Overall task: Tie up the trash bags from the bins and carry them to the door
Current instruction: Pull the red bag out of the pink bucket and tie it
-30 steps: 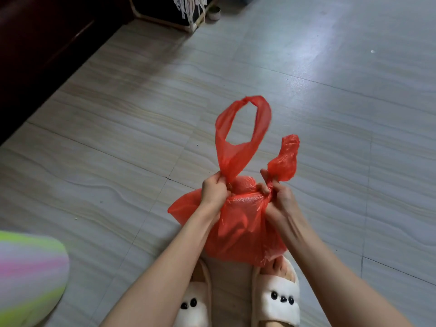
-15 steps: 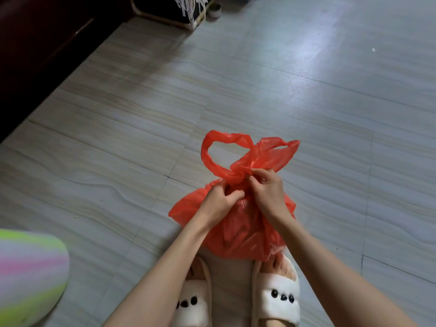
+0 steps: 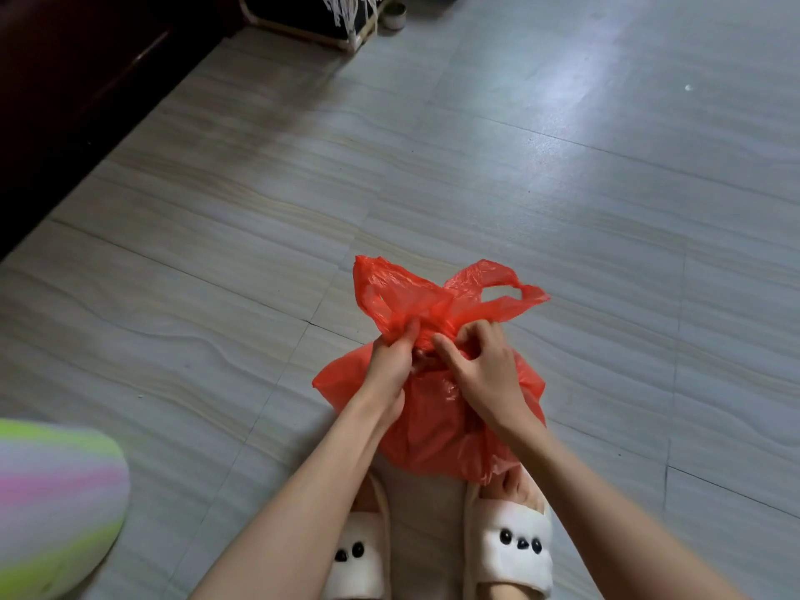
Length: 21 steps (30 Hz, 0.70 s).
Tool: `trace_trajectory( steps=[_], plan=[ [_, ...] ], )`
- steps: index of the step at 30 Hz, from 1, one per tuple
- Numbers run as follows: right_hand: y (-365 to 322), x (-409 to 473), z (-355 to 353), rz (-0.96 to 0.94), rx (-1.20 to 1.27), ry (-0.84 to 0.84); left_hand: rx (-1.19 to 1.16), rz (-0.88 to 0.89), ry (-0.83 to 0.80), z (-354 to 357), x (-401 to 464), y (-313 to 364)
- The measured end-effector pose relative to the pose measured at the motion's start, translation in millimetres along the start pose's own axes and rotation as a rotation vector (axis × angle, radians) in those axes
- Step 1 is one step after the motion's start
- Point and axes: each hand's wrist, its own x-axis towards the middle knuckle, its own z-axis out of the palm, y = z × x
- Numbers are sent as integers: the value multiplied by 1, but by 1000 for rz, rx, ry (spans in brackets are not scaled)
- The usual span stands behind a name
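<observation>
Left hand (image 3: pixel 391 361): grips the handle at 11 o'clock on the crinkled red plastic trash bag (image 3: pixel 433 430).
Right hand (image 3: pixel 485 370): fingers curled, pinching the bag's 1 o'clock handle.

Tiled floor and what stands around its edges

The pale grey floor (image 3: pixel 519 166) of large stone-look tiles with wavy beige veining runs across the whole view, thin dark joints between the tiles and a soft glare of light toward its far right corner. A pair of cream rubber slippers (image 3: pixel 511 552) with small black bead eyes and noses stands side by side at the near edge. A rounded pastel object striped in green, pink and white (image 3: pixel 52 504) pokes in at the near left corner. Dark reddish-brown wooden furniture (image 3: pixel 86 80) lines the far left edge. At the far edge sits a black box with a light frame (image 3: pixel 303 15), white strings hanging over it, and just beside it a small round container (image 3: pixel 395 16).
</observation>
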Motion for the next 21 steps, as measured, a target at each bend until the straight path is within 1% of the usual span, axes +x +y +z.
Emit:
trace_trajectory(
  steps=[2,4,6,8,10,13,15,17,18,20,21],
  plan=[
    [-6,6,-2,195,18,-31,-35,-16,-15,-4,1,-4],
    [-10,13,-5,373,47,-105,-38,-10,-50,-7,1,-7],
    [-12,20,-8,531,186,-194,-11,8,-98,-10,0,-6],
    [-14,25,-8,662,387,-237,4,28,-147,-13,-1,-1],
    [-15,29,-7,661,546,-203,29,43,-179,-16,1,3],
    [-16,28,-3,606,761,-54,72,11,-159,-15,2,4],
    [-17,26,-4,584,865,-33,-34,-82,-176,-15,2,5],
    [-15,24,-11,582,976,-101,-182,-199,-216,-19,3,8],
    [-15,23,-14,582,1040,-161,-229,-247,-243,-23,5,9],
    [-16,19,-21,565,1130,-308,-262,-312,-297,-28,8,5],
    [-16,17,-21,570,1134,-357,-259,-329,-311,-29,9,2]
  ],
)
